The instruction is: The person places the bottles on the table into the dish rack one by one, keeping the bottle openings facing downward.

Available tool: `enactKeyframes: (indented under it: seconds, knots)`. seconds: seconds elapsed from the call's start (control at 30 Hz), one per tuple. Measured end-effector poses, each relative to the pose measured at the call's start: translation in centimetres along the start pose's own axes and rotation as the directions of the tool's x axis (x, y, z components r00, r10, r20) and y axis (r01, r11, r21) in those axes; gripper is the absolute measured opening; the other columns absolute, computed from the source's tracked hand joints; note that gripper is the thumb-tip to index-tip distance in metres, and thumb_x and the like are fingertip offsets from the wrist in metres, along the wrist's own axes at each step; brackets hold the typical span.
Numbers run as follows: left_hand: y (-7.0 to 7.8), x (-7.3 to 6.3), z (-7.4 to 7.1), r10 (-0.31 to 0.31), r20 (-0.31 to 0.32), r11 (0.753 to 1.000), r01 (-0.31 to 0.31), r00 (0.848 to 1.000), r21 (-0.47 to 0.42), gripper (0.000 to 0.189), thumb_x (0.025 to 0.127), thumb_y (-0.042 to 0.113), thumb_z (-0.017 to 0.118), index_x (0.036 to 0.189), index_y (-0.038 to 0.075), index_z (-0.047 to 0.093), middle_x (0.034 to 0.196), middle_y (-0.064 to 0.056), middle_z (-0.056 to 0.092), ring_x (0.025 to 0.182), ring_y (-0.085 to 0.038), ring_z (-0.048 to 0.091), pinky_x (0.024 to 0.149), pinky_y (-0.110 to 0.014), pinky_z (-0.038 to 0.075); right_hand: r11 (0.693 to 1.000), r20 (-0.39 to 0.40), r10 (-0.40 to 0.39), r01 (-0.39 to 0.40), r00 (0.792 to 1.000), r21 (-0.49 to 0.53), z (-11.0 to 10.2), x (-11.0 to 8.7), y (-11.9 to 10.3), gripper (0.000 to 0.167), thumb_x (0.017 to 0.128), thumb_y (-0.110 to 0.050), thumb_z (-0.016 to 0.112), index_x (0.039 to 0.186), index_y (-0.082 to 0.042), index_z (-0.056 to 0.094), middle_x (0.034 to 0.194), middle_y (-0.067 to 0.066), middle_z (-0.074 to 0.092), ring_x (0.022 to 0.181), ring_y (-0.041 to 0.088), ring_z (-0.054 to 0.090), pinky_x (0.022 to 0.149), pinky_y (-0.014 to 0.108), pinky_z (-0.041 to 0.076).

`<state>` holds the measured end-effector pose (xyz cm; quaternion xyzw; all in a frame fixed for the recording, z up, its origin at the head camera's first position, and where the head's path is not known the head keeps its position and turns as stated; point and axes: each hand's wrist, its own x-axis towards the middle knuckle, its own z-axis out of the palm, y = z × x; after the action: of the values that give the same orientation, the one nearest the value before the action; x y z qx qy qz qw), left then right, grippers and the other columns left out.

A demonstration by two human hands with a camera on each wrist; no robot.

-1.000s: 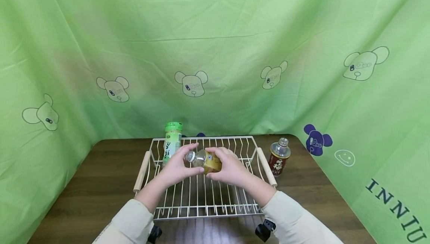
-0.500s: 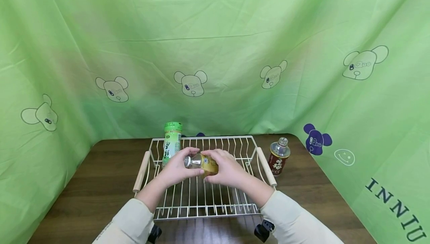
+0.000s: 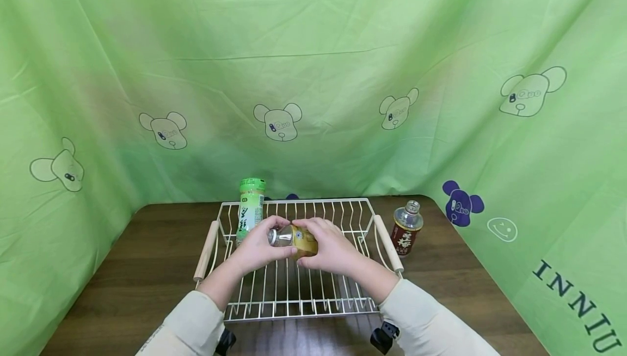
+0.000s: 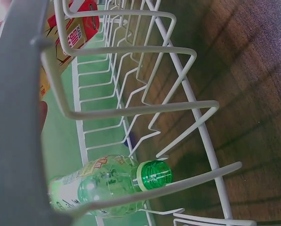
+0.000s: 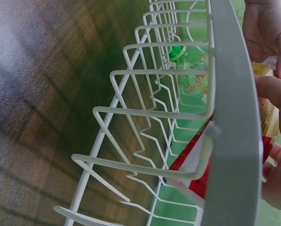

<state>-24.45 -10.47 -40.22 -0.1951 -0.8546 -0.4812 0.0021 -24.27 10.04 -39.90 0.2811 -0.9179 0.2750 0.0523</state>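
Observation:
Over the middle of the white wire rack, a clear plastic bottle with a yellow label lies sideways, its neck to the left. My left hand holds its neck end between thumb and fingers. My right hand grips the labelled body from the other side. Red parts of the label show in the right wrist view. At the rack's back left, a green-tinted bottle stands upside down among the wires; its green neck points down in the left wrist view.
A clear bottle with a dark red label stands upright on the brown wooden table, right of the rack. Wooden handles run along both rack sides. Green printed cloth hangs behind and around the table.
Over the last second the right hand and the yellow-labelled bottle have shifted slightly left, and the bottle's neck has dipped a little. Hardly anything has moved in the last half second.

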Motion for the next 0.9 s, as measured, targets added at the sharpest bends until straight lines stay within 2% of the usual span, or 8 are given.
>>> enactKeyframes:
  seconds: [0.17, 0.43, 0.7, 0.8, 0.9]
  knots:
    - [-0.1, -0.1, 0.0, -0.024, -0.039, 1.000, 0.023, 0.999, -0.013, 0.055, 0.074, 0.022, 0.083, 0.121, 0.006, 0.060, 0.120, -0.010, 0.065, 0.108, -0.025, 0.061, 0.094, -0.044, 0.051, 0.999, -0.027, 0.011, -0.010, 1.000, 0.033, 0.0, -0.1, 0.2, 0.079, 0.070, -0.030, 0.085, 0.140, -0.017, 0.051, 0.137, 0.010, 0.055, 0.127, 0.031, 0.049, 0.108, 0.056, 0.037]
    - [-0.9, -0.3, -0.2, -0.073, -0.099, 0.993, 0.063, 0.992, -0.099, 0.059, 0.075, 0.020, 0.082, 0.126, 0.004, 0.057, 0.120, -0.011, 0.063, 0.104, -0.024, 0.061, 0.089, -0.039, 0.052, 0.989, -0.088, 0.110, -0.100, 0.990, 0.109, -0.7, -0.2, 0.6, 0.080, 0.071, -0.029, 0.086, 0.141, -0.021, 0.050, 0.140, 0.008, 0.053, 0.130, 0.033, 0.047, 0.106, 0.056, 0.040]
    - [-1.6, -0.8, -0.6, -0.115, -0.189, 0.986, 0.089, 0.975, -0.140, 0.058, 0.076, 0.018, 0.081, 0.127, 0.003, 0.057, 0.123, -0.015, 0.061, 0.113, -0.029, 0.057, 0.101, -0.049, 0.045, 0.965, -0.151, 0.175, -0.139, 0.973, 0.221, -1.3, -0.3, 1.3, 0.077, 0.074, -0.024, 0.084, 0.142, -0.020, 0.048, 0.137, 0.012, 0.053, 0.123, 0.032, 0.051, 0.099, 0.051, 0.047]
    - [-2.0, -1.0, -0.7, -0.145, -0.208, 0.979, 0.109, 0.967, -0.175, 0.059, 0.076, 0.017, 0.081, 0.128, 0.003, 0.056, 0.125, -0.015, 0.060, 0.117, -0.032, 0.055, 0.105, -0.052, 0.042, 0.956, -0.179, 0.195, -0.146, 0.964, 0.253, -1.3, -0.5, 1.7, 0.075, 0.074, -0.024, 0.084, 0.141, -0.018, 0.049, 0.138, 0.013, 0.053, 0.128, 0.034, 0.047, 0.101, 0.054, 0.045]
    - [-2.3, -1.1, -0.7, -0.173, -0.228, 0.970, 0.125, 0.958, -0.210, 0.059, 0.077, 0.016, 0.080, 0.128, 0.003, 0.055, 0.127, -0.016, 0.059, 0.119, -0.032, 0.053, 0.106, -0.049, 0.041, 0.947, -0.199, 0.213, -0.153, 0.957, 0.283, -1.2, -0.6, 2.0, 0.074, 0.074, -0.023, 0.084, 0.140, -0.016, 0.049, 0.139, 0.014, 0.053, 0.131, 0.035, 0.045, 0.104, 0.057, 0.041]
